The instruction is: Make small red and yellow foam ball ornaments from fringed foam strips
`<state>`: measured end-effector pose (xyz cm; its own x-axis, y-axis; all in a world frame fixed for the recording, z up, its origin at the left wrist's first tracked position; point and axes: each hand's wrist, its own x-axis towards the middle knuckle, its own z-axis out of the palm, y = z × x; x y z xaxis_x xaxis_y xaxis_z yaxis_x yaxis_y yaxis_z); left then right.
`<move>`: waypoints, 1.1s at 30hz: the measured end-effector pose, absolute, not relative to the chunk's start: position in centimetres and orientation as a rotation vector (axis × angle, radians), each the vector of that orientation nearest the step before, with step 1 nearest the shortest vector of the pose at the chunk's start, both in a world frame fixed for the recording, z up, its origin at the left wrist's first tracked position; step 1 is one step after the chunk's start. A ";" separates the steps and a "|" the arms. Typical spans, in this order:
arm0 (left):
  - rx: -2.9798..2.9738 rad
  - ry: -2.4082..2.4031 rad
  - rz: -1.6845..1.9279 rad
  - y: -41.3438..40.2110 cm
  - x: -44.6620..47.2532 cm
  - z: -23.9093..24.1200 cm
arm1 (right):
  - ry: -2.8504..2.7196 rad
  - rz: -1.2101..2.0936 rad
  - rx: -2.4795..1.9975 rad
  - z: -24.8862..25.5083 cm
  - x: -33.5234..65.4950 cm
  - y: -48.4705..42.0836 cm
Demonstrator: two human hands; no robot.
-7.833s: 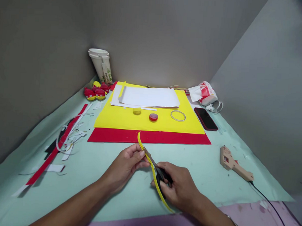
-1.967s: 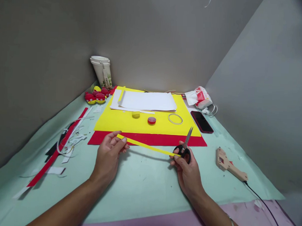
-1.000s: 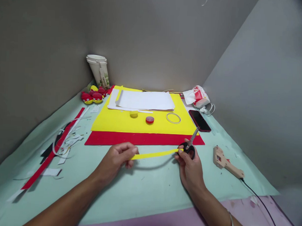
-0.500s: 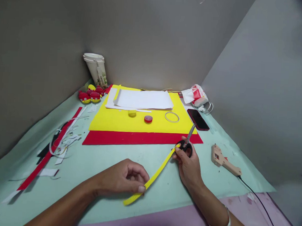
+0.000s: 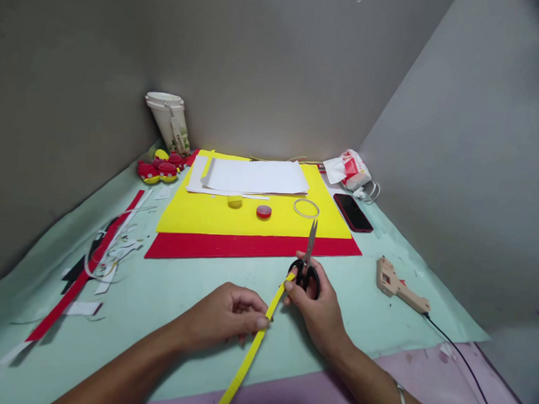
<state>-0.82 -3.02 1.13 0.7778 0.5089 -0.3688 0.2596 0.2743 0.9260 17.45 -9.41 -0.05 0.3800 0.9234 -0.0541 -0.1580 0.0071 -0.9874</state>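
Observation:
A long, narrow yellow strip [image 5: 245,366] with fine cuts across it runs between my hands and down past the lower edge of the view. My left hand [image 5: 231,313] pinches it partway along, between thumb and fingers. At its upper end, the thumb and a finger of my right hand [image 5: 314,299] grip the strip. That same hand also carries a pair of black-handled scissors [image 5: 310,254], their blades pointing away from me and slightly apart. Some of the fingers in the scissor loops are hidden.
Beyond my hands lie a red sheet [image 5: 249,247], a yellow sheet [image 5: 197,217] and white paper [image 5: 257,176]. A glue gun [image 5: 402,288] and a phone [image 5: 353,213] are at right. Red strips [image 5: 63,306] and scraps lie left, near a white cup [image 5: 168,123].
My right hand has come left and nearer with the scissors, which now point more upright. The strip has slid down through my left hand, its lower end now out of view.

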 end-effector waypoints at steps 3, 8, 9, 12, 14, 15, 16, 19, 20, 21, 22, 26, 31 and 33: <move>1.318 0.709 0.174 -3.2 -0.6 1.3 | -0.801 1.047 -1.257 0.0 17.1 -9.7; 1.282 0.805 0.335 -3.1 -0.3 0.8 | -0.840 1.137 -1.216 0.0 16.9 -10.0; 1.261 0.831 0.399 -3.1 -0.3 0.7 | -0.854 1.180 -1.206 0.0 16.8 -10.1; 1.206 0.894 0.597 -2.6 -0.3 0.6 | -0.907 1.326 -1.200 -0.2 16.3 -10.7; 1.183 0.941 0.710 -2.3 -0.5 0.6 | -0.995 1.380 -1.228 -0.4 16.1 -11.1; 1.174 0.965 0.758 -2.1 -0.6 0.6 | -1.052 1.381 -1.252 -0.5 16.0 -11.3; 1.165 0.987 0.800 -1.9 -0.7 0.6 | -1.111 1.374 -1.272 -0.5 16.0 -11.4; 1.136 1.047 0.901 -1.4 -1.0 0.5 | -1.239 1.366 -1.292 -0.5 16.0 -11.6; 1.120 1.065 0.932 -1.2 -1.1 0.4 | -1.266 1.370 -1.289 -0.5 16.0 -11.6; 1.099 1.083 0.964 -1.1 -1.1 0.3 | -1.286 1.373 -1.288 -0.5 16.0 -11.5; 1.078 1.098 0.996 -1.0 -1.2 0.2 | -1.302 1.372 -1.290 -0.5 16.0 -11.4; 1.019 1.115 1.086 -0.8 -1.4 0.1 | -1.271 1.382 -1.315 -0.4 16.1 -11.1; 1.006 0.952 0.934 -1.4 -1.3 0.3 | -1.055 1.437 -1.360 -0.3 16.4 -10.8; 1.051 0.886 0.810 -1.7 -1.1 0.4 | -0.998 1.456 -1.352 -0.5 16.5 -10.7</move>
